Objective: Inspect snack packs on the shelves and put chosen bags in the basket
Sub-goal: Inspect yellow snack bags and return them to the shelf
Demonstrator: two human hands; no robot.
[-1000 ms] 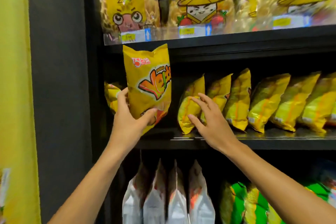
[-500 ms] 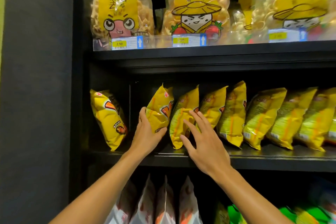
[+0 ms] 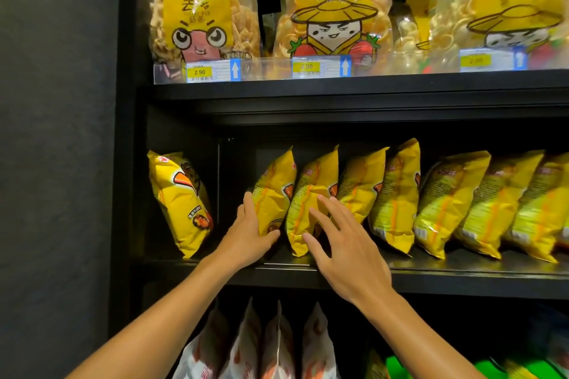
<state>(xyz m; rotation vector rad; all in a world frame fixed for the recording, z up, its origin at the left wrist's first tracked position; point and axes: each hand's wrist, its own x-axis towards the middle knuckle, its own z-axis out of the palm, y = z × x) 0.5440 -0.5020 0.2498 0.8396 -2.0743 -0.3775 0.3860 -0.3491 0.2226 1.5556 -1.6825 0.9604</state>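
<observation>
I see my left hand (image 3: 249, 234) pressed against the leftmost glossy yellow crinkled snack bag (image 3: 275, 191) in the row on the black metal middle shelf (image 3: 462, 275); fingers lie flat along its left face and the thumb hooks under its lower front edge, so the grip is closed loosely on that bag, which stands tilted on the shelf. My right hand (image 3: 348, 251) is spread wide — grip released, clasping nothing — with fingertips resting against the front of the second yellow snack bag (image 3: 311, 194) just beside the first. More yellow bags (image 3: 446, 203) of the same kind lean in a line to the right, each touching the next. A lone yellow bag with an orange beak print (image 3: 180, 203) stands apart at the far left of the same shelf. Above, clear packs with yellow cartoon labels (image 3: 332, 9) sit behind white price tags (image 3: 212, 71). Below — white pouches (image 3: 277, 344) and green packs (image 3: 498, 369), partly cut off. I see no basket anywhere in view.
</observation>
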